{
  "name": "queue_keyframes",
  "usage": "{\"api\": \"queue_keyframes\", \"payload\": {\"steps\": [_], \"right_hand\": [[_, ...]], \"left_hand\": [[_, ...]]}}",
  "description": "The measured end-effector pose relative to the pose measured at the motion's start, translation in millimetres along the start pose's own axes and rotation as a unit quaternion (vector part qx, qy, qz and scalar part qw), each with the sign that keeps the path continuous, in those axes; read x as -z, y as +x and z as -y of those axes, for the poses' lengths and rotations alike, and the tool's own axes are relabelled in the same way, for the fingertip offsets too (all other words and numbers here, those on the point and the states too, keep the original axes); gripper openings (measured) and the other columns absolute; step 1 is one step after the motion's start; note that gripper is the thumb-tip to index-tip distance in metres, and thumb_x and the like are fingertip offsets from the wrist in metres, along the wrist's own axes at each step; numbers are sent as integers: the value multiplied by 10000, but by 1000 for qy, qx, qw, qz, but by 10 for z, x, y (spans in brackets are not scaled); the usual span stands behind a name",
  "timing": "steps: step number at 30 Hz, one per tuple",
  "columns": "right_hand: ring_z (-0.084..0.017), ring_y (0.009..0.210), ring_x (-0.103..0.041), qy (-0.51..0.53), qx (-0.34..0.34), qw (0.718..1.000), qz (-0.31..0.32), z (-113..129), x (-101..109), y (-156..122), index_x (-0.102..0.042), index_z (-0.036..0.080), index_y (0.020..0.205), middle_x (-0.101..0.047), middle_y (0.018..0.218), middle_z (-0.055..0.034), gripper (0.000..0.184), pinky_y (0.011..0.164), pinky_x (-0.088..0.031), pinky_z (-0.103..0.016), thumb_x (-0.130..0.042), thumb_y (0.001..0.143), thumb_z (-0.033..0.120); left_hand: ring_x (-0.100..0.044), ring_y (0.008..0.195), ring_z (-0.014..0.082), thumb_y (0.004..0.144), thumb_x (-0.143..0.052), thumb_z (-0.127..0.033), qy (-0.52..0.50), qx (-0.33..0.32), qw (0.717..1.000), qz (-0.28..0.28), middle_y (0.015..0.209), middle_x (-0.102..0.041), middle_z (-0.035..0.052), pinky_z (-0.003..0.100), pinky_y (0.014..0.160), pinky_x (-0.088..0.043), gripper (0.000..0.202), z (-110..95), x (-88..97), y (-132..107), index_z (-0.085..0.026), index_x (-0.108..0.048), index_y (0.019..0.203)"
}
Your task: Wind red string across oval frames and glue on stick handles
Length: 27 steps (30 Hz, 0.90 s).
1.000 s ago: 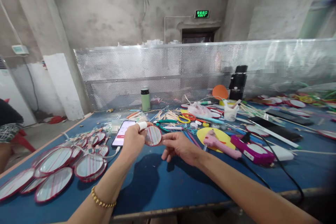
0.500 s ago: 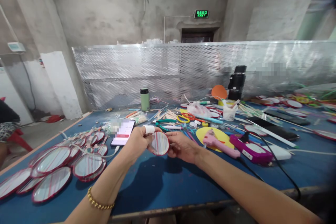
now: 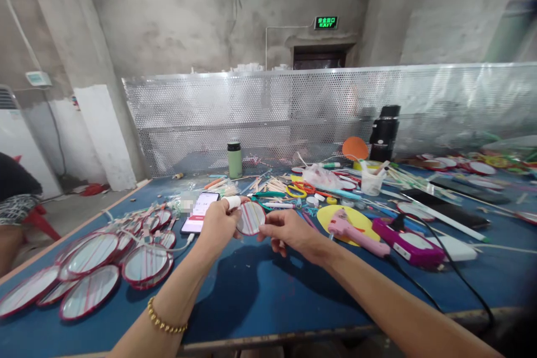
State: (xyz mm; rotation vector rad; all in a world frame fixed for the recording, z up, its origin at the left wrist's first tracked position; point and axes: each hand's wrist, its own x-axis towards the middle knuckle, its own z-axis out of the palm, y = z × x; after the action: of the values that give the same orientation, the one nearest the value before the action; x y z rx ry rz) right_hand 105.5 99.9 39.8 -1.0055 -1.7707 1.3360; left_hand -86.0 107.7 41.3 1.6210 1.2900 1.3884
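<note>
My left hand [image 3: 220, 220] grips a small round striped disc [image 3: 250, 218] by its left side, held up over the blue table. The disc has a pale face with coloured stripes and a thin red rim. A white wrap [image 3: 233, 202] shows at a finger of that hand. On the disc's lower right rim rest the thumb and forefinger of my right hand [image 3: 289, 232], the other fingers curled below. A lit phone [image 3: 200, 213] with a white cable lies just beyond my left hand. To the left sits a pile of similar red-rimmed discs [image 3: 90, 254].
Right of my hands lie a pink glue gun [image 3: 356, 235] on a yellow disc [image 3: 325, 215] and a purple device [image 3: 409, 245] with a black cord. Scissors [image 3: 297, 191], sticks and a white cup [image 3: 372, 182] stand behind. A green bottle [image 3: 235, 161] and black flask [image 3: 384, 134] are before a perforated metal screen [image 3: 201, 117].
The disc has shifted slightly left and tilted, with the left hand still gripping it. My right hand's fingers have loosened and moved to its lower right edge. The view has turned slightly left.
</note>
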Motion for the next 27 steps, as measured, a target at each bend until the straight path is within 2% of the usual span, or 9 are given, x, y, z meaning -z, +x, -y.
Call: {"api": "queue_keyframes", "payload": {"steps": [4, 8, 11, 16, 19, 21, 23, 25, 27], "right_hand": [[-48, 418, -500, 18, 2, 1000, -6, -39, -14, 10, -630, 148, 763, -727, 757, -38, 258, 334, -381, -153, -699, 739, 395], [-37, 387, -479, 65, -3, 998, -10, -40, 3, 17, -623, 134, 761, -735, 772, -52, 274, 338, -378, -161, -719, 720, 387], [-33, 376, -473, 90, -6, 996, -18, -32, 2, 22, -617, 131, 762, -738, 783, -62, 293, 343, -375, -166, -727, 715, 398], [-43, 386, -492, 89, 25, 994, -63, -8, -12, 16, -623, 135, 764, -729, 773, -46, 314, 359, -398, -177, -739, 698, 420], [-68, 402, -519, 70, 54, 993, -74, 0, -2, 15, -640, 136, 763, -681, 647, -9, 337, 381, -429, -188, -747, 694, 448], [-91, 414, -551, 50, 73, 994, -64, -3, 28, 23, -657, 137, 823, -654, 602, 5, 337, 390, -443, -199, -724, 721, 451], [-104, 428, -582, 9, 97, 993, -73, -4, 82, 33, -659, 145, 964, -698, 713, -18, 327, 390, -451, -211, -682, 763, 401], [-99, 459, -602, -68, 142, 979, -132, 17, 152, 26, -640, 163, 1081, -731, 893, -55, 316, 420, -469, -222, -629, 801, 309], [-95, 503, -605, -146, 207, 944, -213, 72, 217, -9, -650, 172, 1087, -732, 947, -66, 268, 480, -485, -229, -581, 840, 249]], "left_hand": [[-515, 370, 95, 753, -569, -145, 12, -8, 1000, -4, 669, -655, -4, 209, 338, -444, 411, -14, -19, -14, -124, -700, 1143], [-503, 415, 92, 724, -602, -135, -33, -5, 999, -17, 591, -562, -50, 199, 361, -469, 494, -131, -29, -44, -92, -646, 1214], [-547, 487, 120, 721, -621, -179, -60, 1, 998, -5, 622, -605, -22, 204, 360, -474, 504, -191, -18, -55, -64, -633, 1211], [-611, 545, 167, 715, -639, -258, -10, 7, 999, 39, 644, -667, 35, 217, 357, -473, 224, -165, -14, -61, -92, -713, 847], [-682, 627, 211, 759, -613, -282, 13, -8, 999, 49, 669, -699, 55, 240, 422, -519, 187, -141, -23, -74, -122, -696, 806], [-698, 624, 203, 816, -564, -278, 43, -61, 997, 27, 697, -718, 54, 253, 492, -547, 198, -138, -19, -87, -138, -703, 837], [-704, 616, 190, 859, -535, -256, 110, -149, 982, -22, 733, -734, 53, 264, 567, -563, 216, -138, -1, -102, -152, -720, 900], [-730, 721, 203, 884, -530, -215, 184, -261, 945, -69, 822, -756, 68, 282, 664, -575, 227, -135, 23, -115, -170, -728, 986], [-731, 902, 217, 902, -527, -163, 226, -372, 895, -99, 957, -764, 88, 300, 790, -574, 245, -131, 41, -125, -184, -722, 1048]]}}
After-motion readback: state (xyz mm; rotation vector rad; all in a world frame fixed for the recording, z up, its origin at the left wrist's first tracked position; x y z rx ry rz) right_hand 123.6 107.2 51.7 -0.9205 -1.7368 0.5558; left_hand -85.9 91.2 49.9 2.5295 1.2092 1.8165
